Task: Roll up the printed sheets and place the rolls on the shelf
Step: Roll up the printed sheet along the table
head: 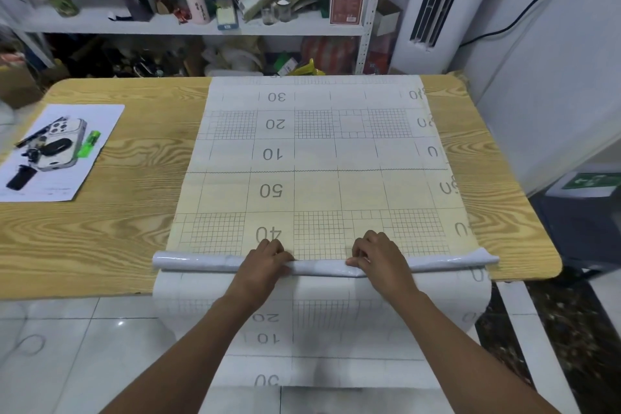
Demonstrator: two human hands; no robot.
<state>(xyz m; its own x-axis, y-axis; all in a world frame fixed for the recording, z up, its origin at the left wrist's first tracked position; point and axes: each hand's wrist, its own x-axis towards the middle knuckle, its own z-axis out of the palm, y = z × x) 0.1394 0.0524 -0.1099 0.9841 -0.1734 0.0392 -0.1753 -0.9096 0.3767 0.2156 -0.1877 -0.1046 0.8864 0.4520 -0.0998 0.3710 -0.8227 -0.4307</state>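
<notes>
A large printed sheet (316, 158) with grid squares and numbers lies face up along the middle of the wooden table (100, 218). Its near part is curled into a thin glossy roll (198, 261) lying across the table's front edge. My left hand (265, 260) and my right hand (376, 255) both grip this roll near its middle, fingers curled over its top. More of the sheet (322, 339) hangs down over the table's front edge below my forearms. The shelf (188, 25) stands behind the table.
A smaller printed sheet (57, 155) showing a phone and gadgets lies on the table's left side. The shelf is crowded with bottles, boxes and jars. A white air conditioner (433, 0) stands at the back right, and a dark bin (584, 212) is to the right of the table.
</notes>
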